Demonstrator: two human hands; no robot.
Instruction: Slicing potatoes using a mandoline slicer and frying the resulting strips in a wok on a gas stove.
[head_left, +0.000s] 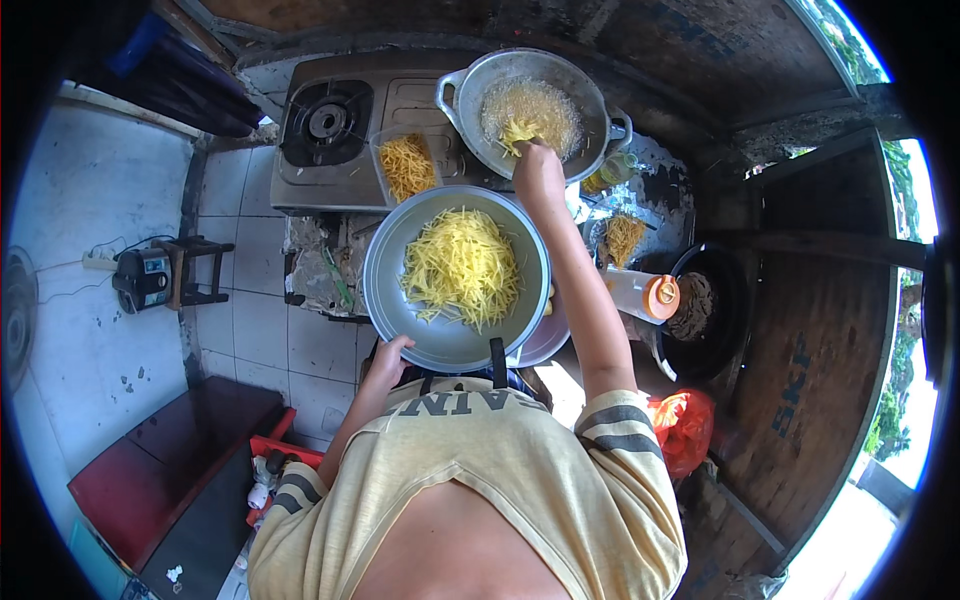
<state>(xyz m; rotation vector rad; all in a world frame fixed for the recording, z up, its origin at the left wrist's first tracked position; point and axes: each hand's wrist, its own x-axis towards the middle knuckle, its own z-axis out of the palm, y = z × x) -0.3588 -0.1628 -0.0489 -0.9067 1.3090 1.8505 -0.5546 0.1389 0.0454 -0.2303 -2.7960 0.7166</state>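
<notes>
My left hand grips the near-left rim of a wide metal basin, held close to my body. Inside the basin lies a heap of raw, pale yellow potato-like shreds. Stretched forward, my right hand is over the near part of a two-handled metal wok. Its fingers are at a small bunch of pale shreds, low over the oil or partly in it; the exact contact is hard to see. Bubbling, foamy oil fills the wok's middle.
Left of the wok is a bare gas burner on the stove. A clear container of golden fried shreds stands there. To the right are more fried shreds, an orange-capped plastic pitcher, and a black basin.
</notes>
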